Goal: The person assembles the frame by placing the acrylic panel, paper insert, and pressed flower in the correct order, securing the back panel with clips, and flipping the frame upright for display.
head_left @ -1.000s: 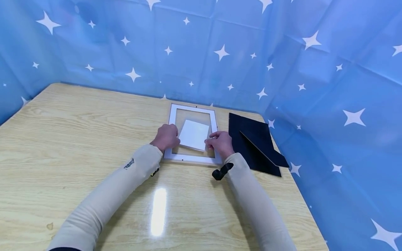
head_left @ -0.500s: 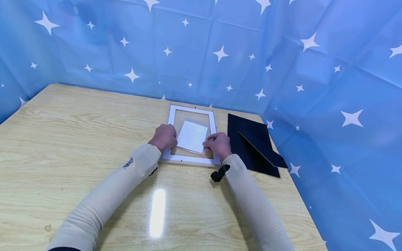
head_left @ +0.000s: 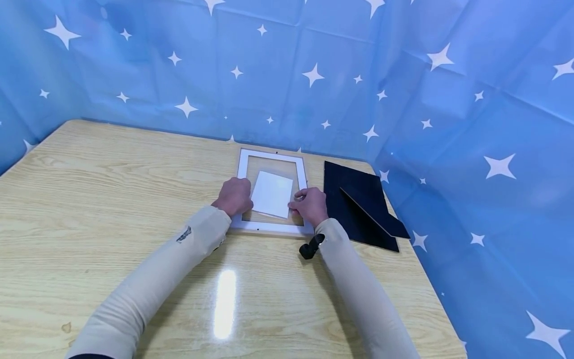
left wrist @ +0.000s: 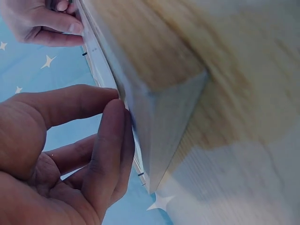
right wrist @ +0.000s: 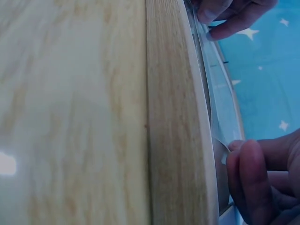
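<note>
In the head view a picture frame (head_left: 269, 228) with a white inner border lies on the table. A white sheet (head_left: 271, 193), perhaps a photo or paper, sits slightly turned within its opening. My left hand (head_left: 235, 197) pinches the sheet's left edge, its fingertips over the frame's left side. At the sheet's right edge, my right hand (head_left: 311, 205) pinches near the lower corner. The left wrist view shows the left hand (left wrist: 79, 145) with thumb and fingers together beyond the wooden frame side. In the right wrist view, the right hand (right wrist: 262, 173) pinches a thin curved edge.
A black backing board (head_left: 358, 204) with its stand flap (head_left: 381, 222) raised lies right of the picture frame. The wooden table (head_left: 134, 209) meets a blue star-patterned curtain (head_left: 287, 70) behind and at the right. A bright reflection lies on the near tabletop.
The white sheet has shifted slightly leftward and toward the near side of the frame, moving with both hands. Both hands keep their pinch. The black board has stayed put.
</note>
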The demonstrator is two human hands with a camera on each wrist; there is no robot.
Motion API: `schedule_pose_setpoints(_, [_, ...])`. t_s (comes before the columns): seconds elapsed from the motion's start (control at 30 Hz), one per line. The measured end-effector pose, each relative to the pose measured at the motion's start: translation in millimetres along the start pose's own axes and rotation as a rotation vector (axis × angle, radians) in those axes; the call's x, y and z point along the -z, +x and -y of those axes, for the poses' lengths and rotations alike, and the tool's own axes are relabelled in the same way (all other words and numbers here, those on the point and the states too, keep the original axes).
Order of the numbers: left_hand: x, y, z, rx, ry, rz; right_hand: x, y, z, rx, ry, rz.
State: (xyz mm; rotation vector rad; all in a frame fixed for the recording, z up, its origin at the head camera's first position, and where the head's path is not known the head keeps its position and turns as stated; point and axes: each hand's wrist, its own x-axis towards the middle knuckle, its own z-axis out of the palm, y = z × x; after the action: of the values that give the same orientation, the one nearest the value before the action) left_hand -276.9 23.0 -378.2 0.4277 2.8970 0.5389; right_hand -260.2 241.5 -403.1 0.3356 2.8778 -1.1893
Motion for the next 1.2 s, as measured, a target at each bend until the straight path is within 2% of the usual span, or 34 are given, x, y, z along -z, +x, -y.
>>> schedule_pose_setpoints(0.3, [-2.8, 2.5, -1.6, 0.007, -0.003, 0.022, -1.7, -0.8, 6.6, 0.007, -0.113, -0.002])
schedule_pose_setpoints(0.7, [-3.3, 2.3, -2.6, 0.005, 0.030, 0.050, -2.4, -2.6, 5.6, 0.072, -0.181, -0.008])
schedule_pose_setpoints(0.93, [-4.8, 1.4, -3.7, -0.035, 0.054, 0.014, -2.8, -2.1, 3.6, 0.127, -0.247, -0.017])
schedule_pose_setpoints(1.07, [-7.1, 0.4, -3.2, -0.051, 0.071, -0.004, -3.2, -2.1, 3.2, 0.160, -0.284, 0.013])
schedule_pose_setpoints(1.2, [-8.6, -0.9, -3.3, -0.052, 0.087, -0.008, -2.6, -1.3, 5.1, 0.151, -0.320, 0.046])
